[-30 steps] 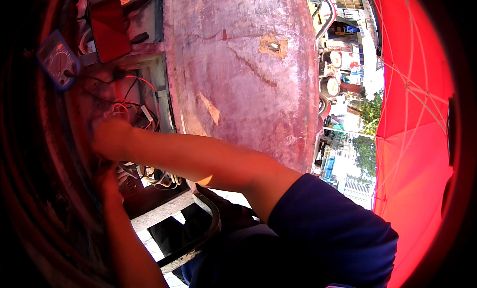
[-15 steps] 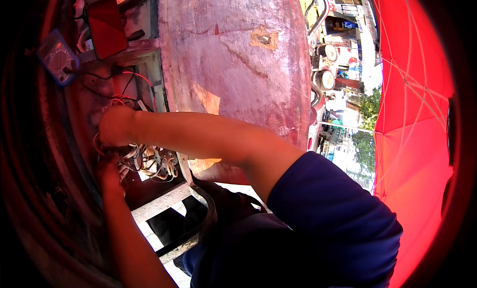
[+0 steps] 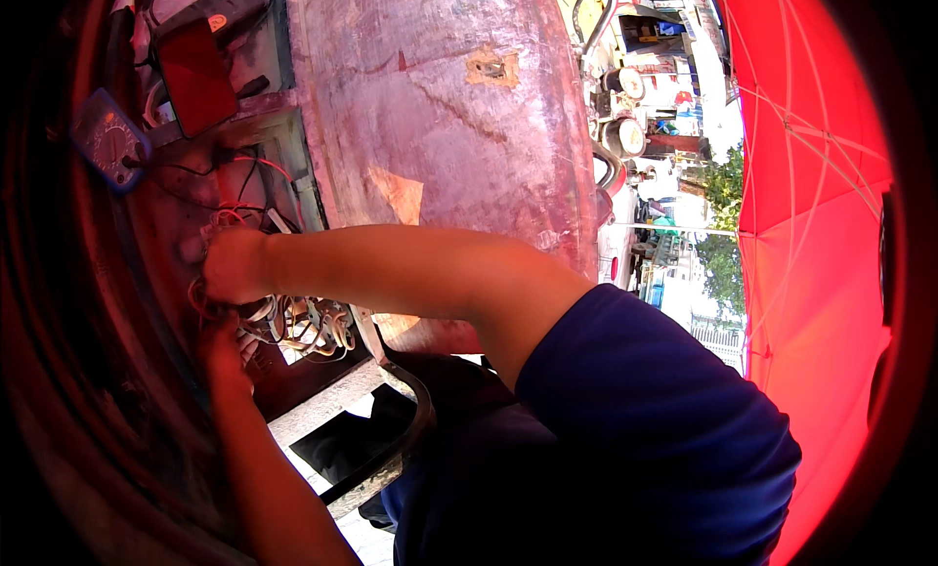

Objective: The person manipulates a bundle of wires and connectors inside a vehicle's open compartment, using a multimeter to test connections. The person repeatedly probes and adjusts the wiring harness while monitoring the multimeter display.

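My right hand [image 3: 236, 265] is curled over a bundle of wires, its fingertips turned away and hidden. Thin red wires [image 3: 231, 214] show just above its knuckles. Below it, my left hand [image 3: 221, 343] is closed in shadow at a thin loop of wire [image 3: 198, 297] that runs between the two hands. Beside both hands hangs a tangle of white, brown and dark wires [image 3: 315, 330] with pale connectors. A blue-edged multimeter [image 3: 114, 141] with a round dial leans at the upper left; its black lead [image 3: 176, 166] and a red lead [image 3: 278, 167] run toward the wires.
A dark red, phone-like flat slab [image 3: 197, 78] lies above the recess, near a dark case [image 3: 220, 14]. A worn, scratched panel [image 3: 440, 126] fills the middle. A curved metal bar [image 3: 415, 400] stands near my body. A red umbrella canopy [image 3: 821, 205] spreads at the right.
The view has shifted slightly, so the panel and street sit further left and up. My hands stay at the wires, the left one now closer beneath the right.
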`<state>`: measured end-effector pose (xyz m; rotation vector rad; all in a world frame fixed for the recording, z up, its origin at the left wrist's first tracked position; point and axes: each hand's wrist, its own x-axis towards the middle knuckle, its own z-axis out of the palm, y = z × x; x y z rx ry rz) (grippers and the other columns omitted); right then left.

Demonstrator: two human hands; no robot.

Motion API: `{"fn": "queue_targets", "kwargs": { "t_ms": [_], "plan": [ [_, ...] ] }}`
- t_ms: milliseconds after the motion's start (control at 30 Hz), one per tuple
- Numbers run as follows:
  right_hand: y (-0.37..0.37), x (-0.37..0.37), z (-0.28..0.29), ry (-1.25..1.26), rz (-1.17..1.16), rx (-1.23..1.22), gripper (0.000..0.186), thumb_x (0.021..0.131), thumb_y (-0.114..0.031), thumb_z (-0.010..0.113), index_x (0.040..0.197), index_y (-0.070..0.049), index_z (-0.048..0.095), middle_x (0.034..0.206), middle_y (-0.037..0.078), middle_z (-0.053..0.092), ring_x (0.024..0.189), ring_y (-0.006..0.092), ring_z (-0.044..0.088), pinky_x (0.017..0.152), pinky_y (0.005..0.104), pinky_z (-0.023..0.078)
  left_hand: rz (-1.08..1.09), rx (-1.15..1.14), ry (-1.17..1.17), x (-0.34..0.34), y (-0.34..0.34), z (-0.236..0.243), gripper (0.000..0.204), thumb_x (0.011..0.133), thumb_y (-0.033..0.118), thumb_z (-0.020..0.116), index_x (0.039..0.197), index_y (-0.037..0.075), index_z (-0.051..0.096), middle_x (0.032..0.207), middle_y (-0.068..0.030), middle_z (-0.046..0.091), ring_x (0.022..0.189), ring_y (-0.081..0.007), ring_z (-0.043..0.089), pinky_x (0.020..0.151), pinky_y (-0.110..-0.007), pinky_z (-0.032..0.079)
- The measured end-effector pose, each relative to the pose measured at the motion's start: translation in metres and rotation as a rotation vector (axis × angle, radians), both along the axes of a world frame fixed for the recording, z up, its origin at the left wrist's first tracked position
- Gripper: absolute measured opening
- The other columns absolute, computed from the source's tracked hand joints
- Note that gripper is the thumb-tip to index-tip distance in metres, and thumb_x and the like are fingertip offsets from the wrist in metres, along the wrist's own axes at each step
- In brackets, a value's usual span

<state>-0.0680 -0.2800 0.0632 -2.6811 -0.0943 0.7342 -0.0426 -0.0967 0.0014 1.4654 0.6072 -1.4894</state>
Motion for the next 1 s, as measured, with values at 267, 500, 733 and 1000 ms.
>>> {"fn": "queue_targets", "kwargs": {
  "t_ms": [267,500,733,1000],
  "plan": [
    [0.016,-0.015,-0.004,0.022,-0.212,0.0,0.015,0.069,-0.018,0.065,0.08,-0.01,0.072,0.083,0.013,0.069,0.085,0.0322,0.067,0.075,0.0447,0.054,-0.011,-0.009,0.001,-0.003,-0.005,0.007,0.022,0.086,0.024,0.066,0.103,0.012,0.06,0.087,0.0002,0.058,0.074,-0.0131,0.057,0.074,-0.032,0.047],
    [0.026,-0.011,0.001,0.05,-0.478,-0.007,0.018,0.07,-0.019,0.064,0.085,-0.013,0.074,0.087,0.012,0.07,0.085,0.0314,0.067,0.072,0.0431,0.054,-0.022,0.025,0.007,-0.003,-0.013,0.015,0.019,0.086,0.021,0.066,0.102,0.012,0.061,0.086,0.0008,0.06,0.074,-0.0125,0.059,0.071,-0.029,0.051],
    [0.015,0.006,0.012,0.055,-0.099,0.039,0.022,0.07,-0.02,0.064,0.085,-0.007,0.073,0.094,0.018,0.068,0.088,0.0322,0.067,0.073,0.0436,0.054,0.014,0.006,-0.045,0.003,-0.005,0.015,0.025,0.082,0.027,0.069,0.103,0.015,0.062,0.089,0.0018,0.057,0.074,-0.012,0.053,0.071,-0.03,0.045],
    [0.034,-0.01,-0.01,-0.009,-0.729,0.051,0.016,0.071,-0.016,0.061,0.08,-0.007,0.072,0.081,0.015,0.069,0.081,0.0328,0.067,0.069,0.0435,0.055,-0.049,-0.014,0.016,-0.001,-0.011,0.018,0.024,0.084,0.023,0.066,0.106,0.015,0.06,0.094,0.0011,0.062,0.083,-0.013,0.059,0.08,-0.032,0.048]
  ]
}}
